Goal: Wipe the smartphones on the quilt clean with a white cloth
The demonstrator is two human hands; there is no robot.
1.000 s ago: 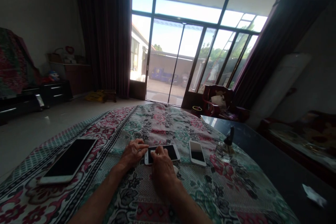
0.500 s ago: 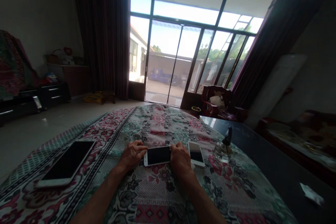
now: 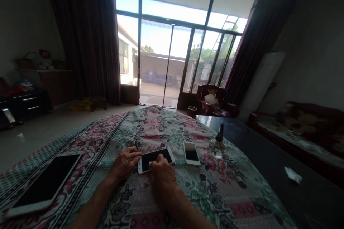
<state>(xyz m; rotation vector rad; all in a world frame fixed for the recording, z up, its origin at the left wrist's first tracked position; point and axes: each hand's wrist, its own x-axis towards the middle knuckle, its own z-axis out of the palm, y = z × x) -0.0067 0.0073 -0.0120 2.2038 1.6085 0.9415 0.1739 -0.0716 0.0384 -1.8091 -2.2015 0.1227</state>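
Observation:
A white smartphone (image 3: 146,167) with a dark screen lies face up and slightly slanted on the patterned cloth in front of me. At its left end, the fingers of my left hand (image 3: 124,162) are bent and grip the edge. My right hand (image 3: 163,173) is closed over the lower middle of the screen, fingertips pressed together. A small white scrap, which looks like tissue, peeks out at the thumb side; most of it is hidden. Just right of this phone lies a smaller white phone (image 3: 191,153). A larger white phone (image 3: 44,182) rests at the far left.
The flowered tablecloth (image 3: 150,136) spreads beneath everything. A clear glass bottle (image 3: 216,149) with a black top stands at the right. Beyond it, a dark table (image 3: 258,161) carries a crumpled white tissue (image 3: 292,175). A wooden chair (image 3: 211,96) stands near the glass doors.
My right hand has moved left from the phone's right end onto its screen. The phone has tilted, its right end now farther away. The whole view has swung slightly right.

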